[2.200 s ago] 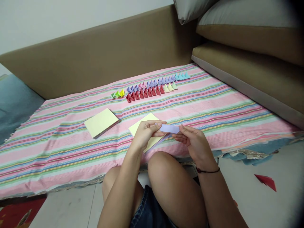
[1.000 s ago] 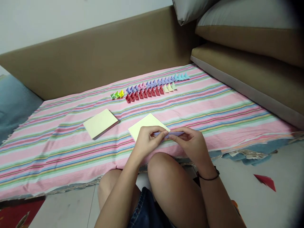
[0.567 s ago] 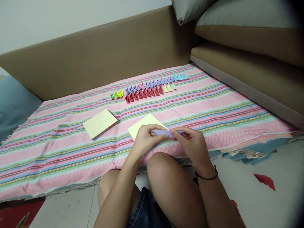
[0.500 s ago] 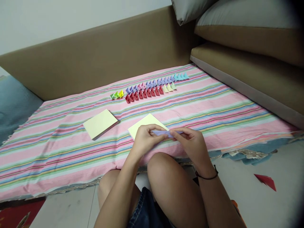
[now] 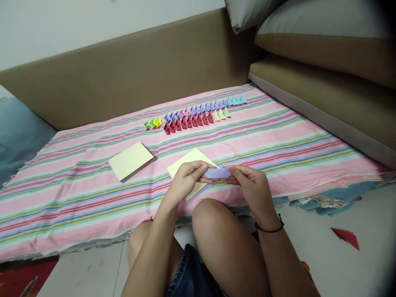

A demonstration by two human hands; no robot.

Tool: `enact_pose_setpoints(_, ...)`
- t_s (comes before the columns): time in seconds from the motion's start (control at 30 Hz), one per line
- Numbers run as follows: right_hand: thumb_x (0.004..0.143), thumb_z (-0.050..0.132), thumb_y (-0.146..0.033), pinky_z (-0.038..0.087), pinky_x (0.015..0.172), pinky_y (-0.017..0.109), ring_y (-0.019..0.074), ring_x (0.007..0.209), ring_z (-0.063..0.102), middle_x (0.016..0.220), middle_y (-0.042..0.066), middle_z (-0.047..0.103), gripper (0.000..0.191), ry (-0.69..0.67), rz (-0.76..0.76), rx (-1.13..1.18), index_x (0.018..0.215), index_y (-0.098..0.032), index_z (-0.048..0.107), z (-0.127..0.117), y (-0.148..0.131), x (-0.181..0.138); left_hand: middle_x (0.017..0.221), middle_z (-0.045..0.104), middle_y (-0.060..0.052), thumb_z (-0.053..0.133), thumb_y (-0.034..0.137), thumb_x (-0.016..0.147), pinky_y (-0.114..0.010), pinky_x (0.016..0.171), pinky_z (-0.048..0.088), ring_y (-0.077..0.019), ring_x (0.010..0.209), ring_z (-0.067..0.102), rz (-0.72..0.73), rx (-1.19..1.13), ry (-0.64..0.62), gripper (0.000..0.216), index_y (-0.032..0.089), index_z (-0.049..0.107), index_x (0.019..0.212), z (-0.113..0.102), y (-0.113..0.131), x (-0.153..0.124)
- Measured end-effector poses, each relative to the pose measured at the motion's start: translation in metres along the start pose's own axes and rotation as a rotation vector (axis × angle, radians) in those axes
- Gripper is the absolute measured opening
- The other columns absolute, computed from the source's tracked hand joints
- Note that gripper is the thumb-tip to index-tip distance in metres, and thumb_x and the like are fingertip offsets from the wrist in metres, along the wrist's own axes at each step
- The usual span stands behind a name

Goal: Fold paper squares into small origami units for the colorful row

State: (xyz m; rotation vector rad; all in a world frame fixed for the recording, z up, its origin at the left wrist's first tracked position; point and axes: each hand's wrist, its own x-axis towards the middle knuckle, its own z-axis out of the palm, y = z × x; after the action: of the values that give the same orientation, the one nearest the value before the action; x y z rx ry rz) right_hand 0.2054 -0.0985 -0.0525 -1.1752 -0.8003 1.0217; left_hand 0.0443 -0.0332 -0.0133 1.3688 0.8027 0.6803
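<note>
A narrow folded strip of lavender origami paper (image 5: pixel 218 173) is stretched level between my two hands, above the cloth near my knees. My left hand (image 5: pixel 189 178) pinches its left end between thumb and fingers. At the right end, my right hand (image 5: pixel 249 181) grips it the same way, thumb on top. Fingers of both hands pass behind the strip, partly hidden. Beneath my left hand lies a pale yellow sheet or pad of paper (image 5: pixel 192 156), partly covered by the hands.
A stack of pale yellow paper (image 5: pixel 131 161) lies left on the striped cloth (image 5: pixel 93 181). Farther back stand rows of small folded paper boats, including red ones (image 5: pixel 188 122) and turquoise ones (image 5: pixel 237 100). Cushions (image 5: pixel 309 86) rise at right. A red folded paper (image 5: pixel 346 237) lies on the floor.
The lavender paper has turned from a pointed, tapering shape to a flat strip facing me. My thumbs have moved apart from its middle to its two ends.
</note>
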Motion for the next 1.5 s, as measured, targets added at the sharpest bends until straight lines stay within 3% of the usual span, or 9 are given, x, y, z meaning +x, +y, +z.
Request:
enact_pose_setpoints(0.1, 0.076, 0.066, -0.036, 0.060, 0.065, 0.034, 0.0210, 0.066, 0.070, 0.075, 0.002, 0.073, 0.020, 0.032, -0.034, -0.021, 0.082, -0.019, 0.074, 0.000, -0.001, -0.001, 0.080, 0.072, -0.006, 0.067, 0.038, 0.075, -0.029, 0.071, 0.057, -0.0208, 0.072, 0.071, -0.003, -0.008, 0.023, 0.032, 0.013, 0.068, 0.095, 0.001, 0.000, 0.000)
enact_pose_setpoints(0.23, 0.078, 0.065, -0.035, 0.060, 0.063, 0.032, 0.0196, 0.065, 0.070, 0.072, 0.001, 0.073, 0.020, 0.037, -0.078, -0.009, 0.087, -0.020, 0.073, 0.003, -0.004, -0.004, 0.070, 0.070, -0.003, 0.072, 0.031, 0.070, -0.024, 0.063, 0.055, -0.0193, 0.070, 0.070, 0.080, -0.020, 0.174, 0.035, 0.014, 0.063, 0.099, 0.004, -0.004, 0.003)
enact_pose_setpoints(0.4, 0.076, 0.067, -0.027, 0.055, 0.084, 0.033, 0.0205, 0.091, 0.068, 0.096, 0.004, 0.073, 0.019, -0.068, -0.111, 0.028, 0.093, -0.020, 0.071, 0.009, -0.006, -0.008, 0.086, 0.070, -0.005, 0.070, 0.033, 0.072, -0.024, 0.067, 0.054, -0.0168, 0.077, 0.069, 0.171, -0.086, 0.295, 0.027, 0.014, 0.065, 0.091, 0.008, -0.007, 0.005)
enact_pose_setpoints(0.6, 0.074, 0.068, -0.026, 0.054, 0.087, 0.035, 0.0223, 0.096, 0.066, 0.101, 0.006, 0.071, 0.025, -0.123, -0.055, -0.001, 0.098, -0.019, 0.066, 0.014, -0.005, -0.007, 0.110, 0.067, -0.009, 0.067, 0.038, 0.074, -0.029, 0.078, 0.053, -0.0196, 0.093, 0.065, 0.174, 0.018, 0.285, 0.029, 0.015, 0.069, 0.093, 0.015, -0.002, 0.002)
enact_pose_setpoints(0.83, 0.075, 0.066, -0.034, 0.056, 0.082, 0.036, 0.0222, 0.087, 0.069, 0.093, 0.005, 0.072, 0.024, -0.093, 0.015, 0.044, 0.092, -0.018, 0.068, 0.015, -0.005, -0.007, 0.104, 0.068, -0.006, 0.060, 0.038, 0.080, -0.030, 0.079, 0.052, -0.0191, 0.093, 0.062, 0.140, 0.112, 0.177, 0.045, 0.018, 0.059, 0.120, 0.015, -0.004, 0.000)
enact_pose_setpoints(1.1, 0.076, 0.063, -0.045, 0.058, 0.067, 0.032, 0.0210, 0.073, 0.070, 0.086, 0.005, 0.072, 0.031, -0.101, 0.071, -0.012, 0.091, -0.019, 0.069, 0.013, 0.001, -0.005, 0.106, 0.061, -0.006, 0.053, 0.024, 0.083, -0.030, 0.083, 0.048, -0.0194, 0.097, 0.057, 0.198, 0.371, 0.075, 0.043, 0.022, 0.055, 0.126, 0.011, -0.009, -0.001)
enact_pose_setpoints(1.37, 0.074, 0.064, -0.044, 0.057, 0.062, 0.030, 0.0192, 0.071, 0.067, 0.089, 0.005, 0.072, 0.033, -0.109, 0.121, -0.034, 0.095, -0.019, 0.068, 0.012, 0.004, -0.005, 0.102, 0.052, -0.007, 0.059, 0.027, 0.078, -0.022, 0.066, 0.050, -0.0180, 0.092, 0.056, 0.171, 0.375, 0.028, 0.045, 0.023, 0.057, 0.123, 0.016, -0.006, -0.004)
enact_pose_setpoints(1.5, 0.076, 0.061, -0.040, 0.055, 0.059, 0.029, 0.0192, 0.068, 0.067, 0.090, 0.007, 0.072, 0.032, -0.101, 0.087, -0.116, 0.098, -0.018, 0.067, 0.012, 0.004, -0.005, 0.100, 0.052, -0.006, 0.059, 0.019, 0.075, -0.020, 0.063, 0.050, -0.0166, 0.091, 0.056, 0.189, 0.347, 0.029, 0.043, 0.023, 0.061, 0.118, 0.018, -0.005, -0.004)
